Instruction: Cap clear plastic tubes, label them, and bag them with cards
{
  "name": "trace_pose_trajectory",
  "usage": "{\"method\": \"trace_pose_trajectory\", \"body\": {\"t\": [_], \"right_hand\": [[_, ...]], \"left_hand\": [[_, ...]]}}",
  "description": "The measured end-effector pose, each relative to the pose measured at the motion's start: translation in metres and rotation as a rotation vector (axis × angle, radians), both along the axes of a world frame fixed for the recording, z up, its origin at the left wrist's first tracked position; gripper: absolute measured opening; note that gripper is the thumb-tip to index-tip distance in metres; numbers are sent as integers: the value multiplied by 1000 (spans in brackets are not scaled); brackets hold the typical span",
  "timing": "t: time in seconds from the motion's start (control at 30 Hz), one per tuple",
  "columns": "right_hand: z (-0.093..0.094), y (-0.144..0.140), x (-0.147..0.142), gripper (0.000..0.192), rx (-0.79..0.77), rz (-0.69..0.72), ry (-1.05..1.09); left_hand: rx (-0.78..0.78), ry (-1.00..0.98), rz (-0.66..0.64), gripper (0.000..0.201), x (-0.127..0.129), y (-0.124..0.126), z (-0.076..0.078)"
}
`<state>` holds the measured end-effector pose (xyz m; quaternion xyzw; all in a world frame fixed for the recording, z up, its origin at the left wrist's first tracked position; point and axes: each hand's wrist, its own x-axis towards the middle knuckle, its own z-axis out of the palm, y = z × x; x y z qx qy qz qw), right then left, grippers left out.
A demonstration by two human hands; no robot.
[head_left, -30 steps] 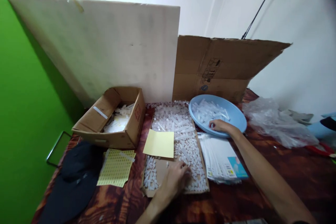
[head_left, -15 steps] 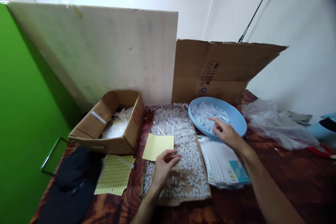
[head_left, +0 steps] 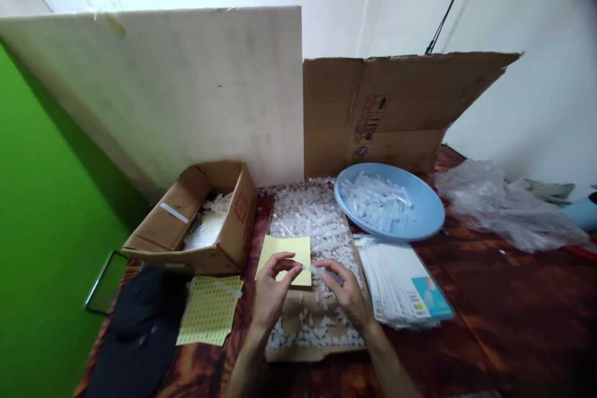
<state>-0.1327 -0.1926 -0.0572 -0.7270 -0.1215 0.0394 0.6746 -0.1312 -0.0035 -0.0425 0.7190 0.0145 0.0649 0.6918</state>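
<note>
Translucent tube (head_left: 318, 270), raised between left hand (head_left: 274, 286) and right hand (head_left: 349, 295). White wall (head_left: 527, 118) well beyond the fingers. Wood-grain table (head_left: 504, 311), dark red-brown, spreads below them and off both sides. Green panel (head_left: 41, 230) well to their left. Brown cardboard sheet (head_left: 396, 106) stands behind. Cardboard tray (head_left: 303, 354), scattered with white bits, directly under the fingers; blue basin (head_left: 426, 205) ahead and to their right. Right thumb and index pinch the tube: slim, short, milky-clear. Left fingertips narrow on small white piece (head_left: 305, 267) at its near end; cannot tell if joined.
</note>
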Motion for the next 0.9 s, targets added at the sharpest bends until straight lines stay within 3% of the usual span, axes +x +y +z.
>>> {"method": "trace_pose_trajectory", "body": {"t": [0.2, 0.67, 0.83, 0.9], "right_hand": [[3, 1, 1, 26, -30, 35, -9], [20, -27, 4, 23, -85, -125, -100], [28, -40, -5, 22, -212, -179, -80], [27, -45, -11, 22, -214, -229, -78]], "left_hand": [[81, 36, -99, 27, -4, 1, 10], [72, -3, -177, 11, 18, -38, 25], [69, 56, -294, 26, 19, -33, 17], [204, 31, -309, 24, 18, -31, 7]]}}
